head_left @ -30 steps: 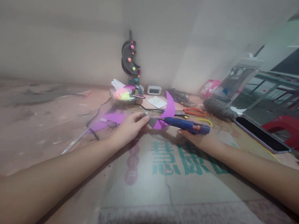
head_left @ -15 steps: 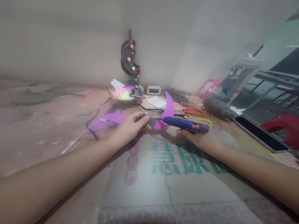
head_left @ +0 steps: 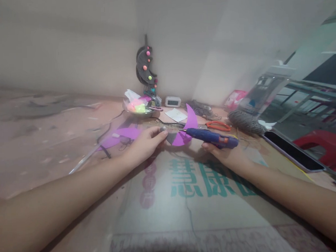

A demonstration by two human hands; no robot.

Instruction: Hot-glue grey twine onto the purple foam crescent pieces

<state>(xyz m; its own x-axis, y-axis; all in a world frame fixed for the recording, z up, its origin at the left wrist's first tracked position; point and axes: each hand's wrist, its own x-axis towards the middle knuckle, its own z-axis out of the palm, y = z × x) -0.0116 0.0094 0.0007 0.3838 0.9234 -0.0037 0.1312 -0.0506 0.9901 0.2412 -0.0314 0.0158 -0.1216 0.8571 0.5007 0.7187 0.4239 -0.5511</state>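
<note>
My left hand (head_left: 148, 141) pinches the grey-wrapped end of a purple crescent cutout (head_left: 192, 119). The grey part (head_left: 172, 137) looks like yarn wound round the crescent; its detail is blurred. In my right hand (head_left: 223, 151) is a blue glue gun (head_left: 210, 136), my fingers closed about its handle. Its nozzle points left and lies over the crescent near the edge of the grey part; whether it touches I cannot tell. A strand of yarn (head_left: 190, 210) trails down over the cardboard below the hands.
Printed cardboard (head_left: 161, 219) covers the table under my arms. Behind stand a metal dish (head_left: 141, 113) of pom-poms, a white clock (head_left: 173, 101) and a grey moon decoration (head_left: 144, 65). To the right lie orange-handled pliers (head_left: 218, 126), a yarn ball (head_left: 246, 122) and a phone (head_left: 294, 150).
The glue gun in my right hand has shifted slightly right and up along the crescent. My left hand stays nearly where it was.
</note>
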